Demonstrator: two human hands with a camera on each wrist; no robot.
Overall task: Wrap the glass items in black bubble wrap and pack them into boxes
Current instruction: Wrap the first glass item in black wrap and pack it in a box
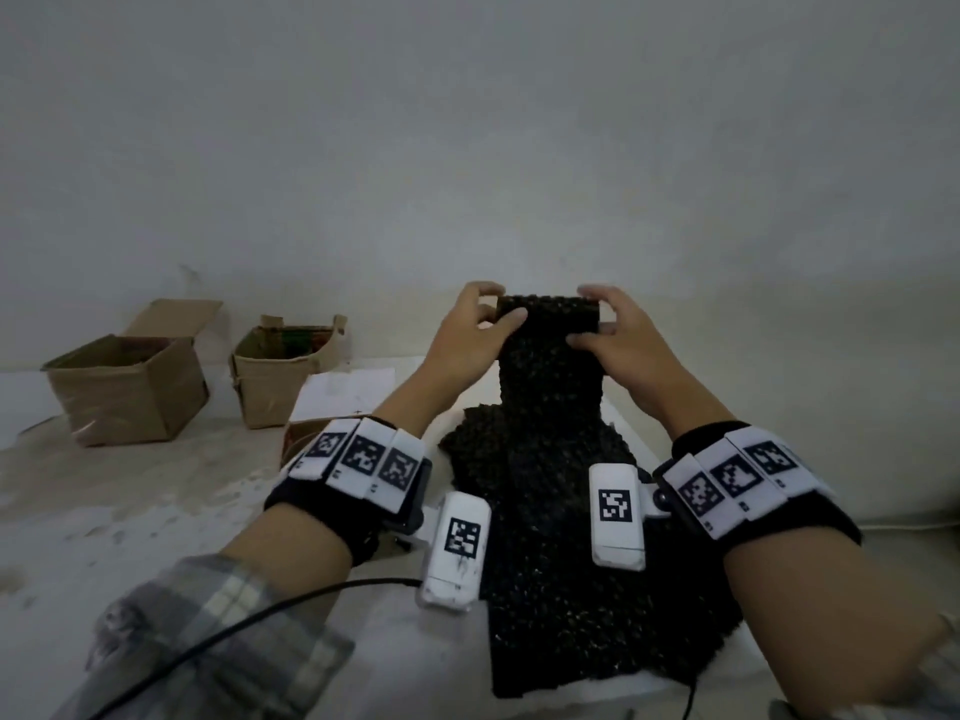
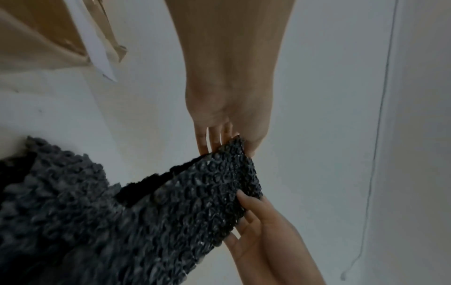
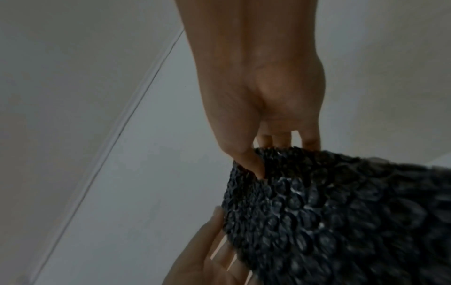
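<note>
- Two open boxes (image 1: pixel 127 387) wait at the worktop's (image 1: pixel 156 491) far left edge, ready for packing.
- Our left hand (image 1: pixel 470 330) pinches the bubble wrap's (image 1: pixel 550 459) raised far end.
- Our right hand (image 1: pixel 618 335) pinches the opposite corner, keeping the strip taut, probably to roll it; no glass shows.

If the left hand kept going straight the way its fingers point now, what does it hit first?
Likely the pale wall: the left hand, gripping the black bubble wrap, points away from the person. Nothing else shows ahead, though depth is unclear.

Both hands, left hand (image 1: pixel 470 332) and right hand (image 1: pixel 621 337), pinch the raised black bubble wrap (image 1: pixel 548 356); two open boxes (image 1: pixel 127 389) stand at the tabletop's (image 1: pixel 104 491) left edge.
</note>
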